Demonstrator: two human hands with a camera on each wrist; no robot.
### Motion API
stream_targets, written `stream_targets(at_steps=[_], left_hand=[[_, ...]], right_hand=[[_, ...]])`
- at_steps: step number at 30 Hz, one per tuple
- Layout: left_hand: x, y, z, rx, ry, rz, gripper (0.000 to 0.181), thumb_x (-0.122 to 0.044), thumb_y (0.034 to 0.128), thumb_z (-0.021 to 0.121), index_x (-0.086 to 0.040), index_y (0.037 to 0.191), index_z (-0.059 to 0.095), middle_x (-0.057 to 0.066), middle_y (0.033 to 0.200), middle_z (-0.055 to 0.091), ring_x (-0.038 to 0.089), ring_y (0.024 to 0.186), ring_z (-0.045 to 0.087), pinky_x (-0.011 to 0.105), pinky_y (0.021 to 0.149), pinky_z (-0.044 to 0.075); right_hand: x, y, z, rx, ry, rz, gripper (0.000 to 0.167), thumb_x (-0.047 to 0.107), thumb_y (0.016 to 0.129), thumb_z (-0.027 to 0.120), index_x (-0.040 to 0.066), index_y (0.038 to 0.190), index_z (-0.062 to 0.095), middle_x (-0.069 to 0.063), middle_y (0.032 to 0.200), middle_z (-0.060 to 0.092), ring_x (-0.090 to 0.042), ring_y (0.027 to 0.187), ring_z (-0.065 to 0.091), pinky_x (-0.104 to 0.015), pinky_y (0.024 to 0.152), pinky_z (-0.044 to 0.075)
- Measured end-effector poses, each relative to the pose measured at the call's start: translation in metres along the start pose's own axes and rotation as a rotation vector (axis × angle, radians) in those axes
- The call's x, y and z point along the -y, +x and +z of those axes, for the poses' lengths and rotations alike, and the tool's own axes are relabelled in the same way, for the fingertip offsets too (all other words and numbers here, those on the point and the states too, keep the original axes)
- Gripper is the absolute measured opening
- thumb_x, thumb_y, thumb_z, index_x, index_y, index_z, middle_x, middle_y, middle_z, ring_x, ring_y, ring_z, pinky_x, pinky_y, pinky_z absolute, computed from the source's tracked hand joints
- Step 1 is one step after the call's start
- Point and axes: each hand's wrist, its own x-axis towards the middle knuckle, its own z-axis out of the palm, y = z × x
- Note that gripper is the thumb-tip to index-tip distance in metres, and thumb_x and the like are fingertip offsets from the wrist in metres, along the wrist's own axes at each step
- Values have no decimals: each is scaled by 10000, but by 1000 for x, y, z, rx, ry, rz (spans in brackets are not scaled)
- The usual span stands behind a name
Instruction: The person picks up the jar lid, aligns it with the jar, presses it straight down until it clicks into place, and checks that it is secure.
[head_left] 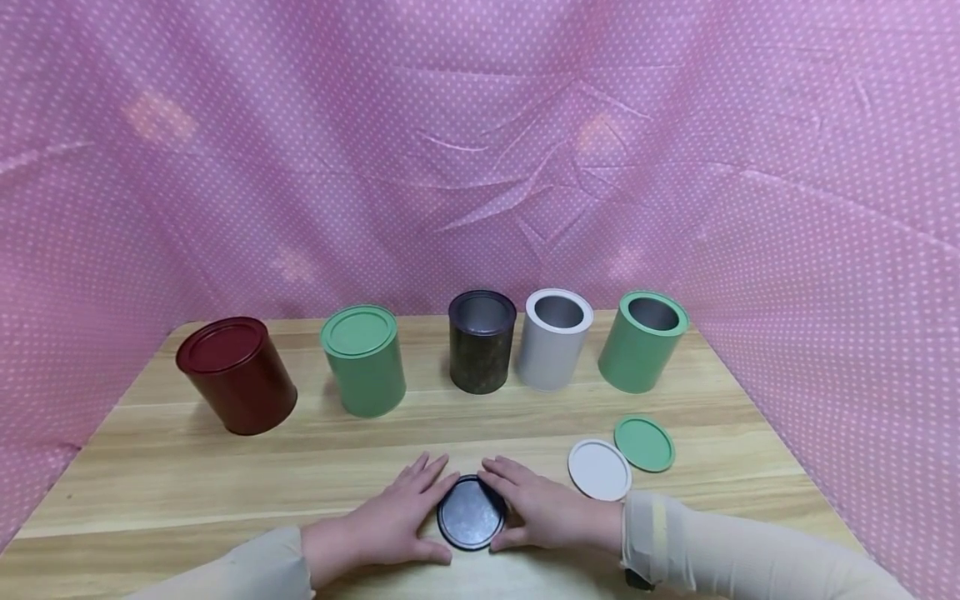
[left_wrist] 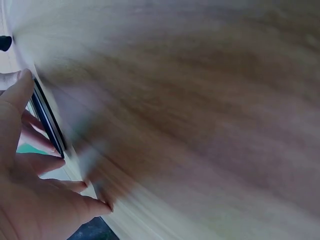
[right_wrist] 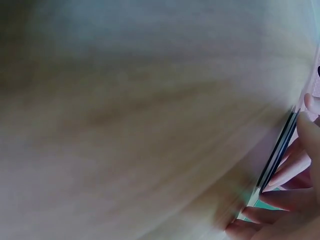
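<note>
A round black lid lies on the wooden table near its front edge. On its left side my left hand rests with fingers spread, the index fingertip at the lid's rim and the thumb toward the near side. My right hand mirrors it on the right, its fingers overlapping the rim slightly. Both wrist views show the lid edge-on beside extended fingers. Behind it stands an uncovered black can.
A white lid and a green lid lie right of the hands. An uncovered white can and green can stand at the back right. A covered dark red can and green can stand left. Pink dotted cloth surrounds the table.
</note>
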Motion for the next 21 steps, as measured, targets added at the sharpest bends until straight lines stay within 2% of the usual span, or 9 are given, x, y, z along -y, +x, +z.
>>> stream_targets(at_steps=[9,21], left_hand=[[-3,1,-1,-13,39,-2,831,-472,817,727,-27,1447,416,249,1537,303,492,1420,223,607,1123,272],[-3,4,5,-59,141,-14,795,-482,807,729,-26,1406,472,233,1505,374,478,1392,303,572,1094,347]], right_hand=[[-1,2,2,-46,-60,-44,806,459,821,739,3,1417,445,-178,1468,429,-337,1362,415,-445,1098,403],[-3,5,1,-28,-61,-10,812,449,794,772,3,1399,462,-147,1469,434,-314,1372,410,-440,1093,410]])
